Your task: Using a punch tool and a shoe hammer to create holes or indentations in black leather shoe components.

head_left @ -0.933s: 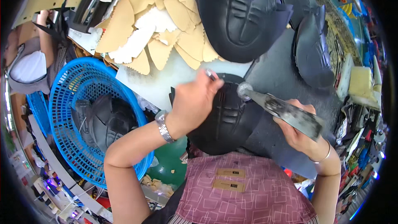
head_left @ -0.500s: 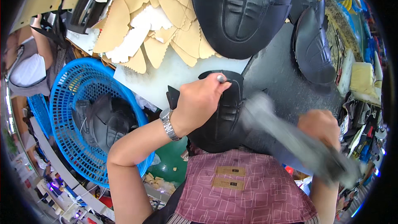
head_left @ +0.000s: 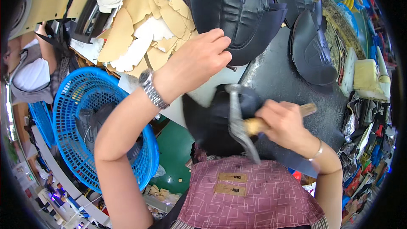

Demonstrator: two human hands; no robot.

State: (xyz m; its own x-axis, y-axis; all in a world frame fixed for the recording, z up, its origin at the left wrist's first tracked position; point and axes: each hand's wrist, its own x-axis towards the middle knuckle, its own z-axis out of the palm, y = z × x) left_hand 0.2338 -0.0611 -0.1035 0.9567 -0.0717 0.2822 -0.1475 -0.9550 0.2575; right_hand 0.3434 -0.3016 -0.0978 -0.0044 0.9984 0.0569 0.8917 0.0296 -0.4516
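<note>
My left hand (head_left: 197, 61) is closed in front of the pile of black shoe uppers (head_left: 243, 12). The short dark tip of a metal punch (head_left: 231, 68) pokes out below its fingers. Gripped in my right hand (head_left: 282, 123) is a hammer (head_left: 238, 121) with a wooden handle. Its metal head, blurred by motion, hangs over another black shoe upper (head_left: 201, 121) at the near edge of the work surface. That upper is smeared by motion and partly hidden by the hammer; one pointed flap sticks out to the left.
Cream and white cut pieces (head_left: 140, 21) are heaped at the far left. A blue plastic basket (head_left: 63, 114) with black uppers inside stands on the left. More black uppers (head_left: 313, 51) lie at the right on the dark board (head_left: 284, 68). A person (head_left: 32, 68) sits at the far left.
My left hand has lifted the punch off the near upper and moved it away from me. The hammer has swung inward to the left with my right hand. The near upper has shifted.
</note>
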